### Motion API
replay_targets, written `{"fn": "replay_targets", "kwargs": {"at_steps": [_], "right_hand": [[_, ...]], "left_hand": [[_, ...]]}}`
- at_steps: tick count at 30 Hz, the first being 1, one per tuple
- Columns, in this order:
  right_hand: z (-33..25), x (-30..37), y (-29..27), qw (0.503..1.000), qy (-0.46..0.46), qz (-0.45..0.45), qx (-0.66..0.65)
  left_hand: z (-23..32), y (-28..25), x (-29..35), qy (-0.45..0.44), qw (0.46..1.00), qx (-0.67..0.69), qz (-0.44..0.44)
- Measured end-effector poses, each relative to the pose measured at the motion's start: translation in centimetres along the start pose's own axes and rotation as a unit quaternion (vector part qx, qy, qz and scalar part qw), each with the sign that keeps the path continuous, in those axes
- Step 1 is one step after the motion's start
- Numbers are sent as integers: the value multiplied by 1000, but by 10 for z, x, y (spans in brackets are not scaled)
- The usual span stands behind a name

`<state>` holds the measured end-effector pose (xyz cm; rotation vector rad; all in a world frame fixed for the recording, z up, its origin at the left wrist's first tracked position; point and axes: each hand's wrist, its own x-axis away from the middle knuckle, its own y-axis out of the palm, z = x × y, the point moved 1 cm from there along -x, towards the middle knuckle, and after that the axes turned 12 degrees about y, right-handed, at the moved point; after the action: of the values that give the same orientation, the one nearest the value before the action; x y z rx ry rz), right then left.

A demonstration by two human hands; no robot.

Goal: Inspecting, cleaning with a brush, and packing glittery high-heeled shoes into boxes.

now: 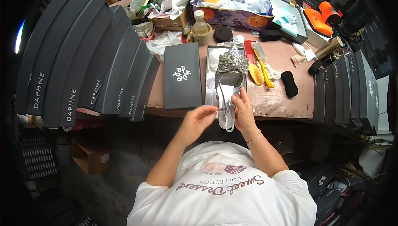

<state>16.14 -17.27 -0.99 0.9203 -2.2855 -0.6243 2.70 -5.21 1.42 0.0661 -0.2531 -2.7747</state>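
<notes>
A silver sandal (233, 65) with a sparkly pointed toe and a slim ankle strap hangs over the table's front edge, toe pointing away from me. My right hand (244, 112) grips it along the right side near the heel. With fingertips pinched together, my left hand (198, 121) holds the thin ankle strap at the left of the heel. Under the sandal lies an open grey shoe box (209, 92) with white paper inside, partly covered by the shoe. Left of it rests a dark grey box lid (182, 78) with white lettering.
Dark shoe boxes stand stacked at the left (89, 60) and right (342, 89). Right of the sandal lie a red brush (249, 51), a yellow-handled tool (264, 72) and a black pad (289, 84). Behind are a bottle (200, 26), a purple carton (226, 17) and an orange tool (319, 21).
</notes>
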Motion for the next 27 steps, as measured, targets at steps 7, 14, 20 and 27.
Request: {"fn": "replay_targets", "kwargs": {"at_steps": [7, 14, 20, 27], "right_hand": [[15, 1, 4, 999, -39, 17, -30], [14, 1, 6, 999, -39, 32, 17], [0, 2, -26, 921, -188, 164, 300], [-15, 7, 34, 777, -241, -156, 560]], "left_hand": [[-8, 19, 14, -4, 999, -10, 42], [-12, 6, 19, -54, 984, 162, 52], [-16, -20, 16, -44, 998, -52, 17], [-13, -35, -4, -23, 989, -144, -33]]}}
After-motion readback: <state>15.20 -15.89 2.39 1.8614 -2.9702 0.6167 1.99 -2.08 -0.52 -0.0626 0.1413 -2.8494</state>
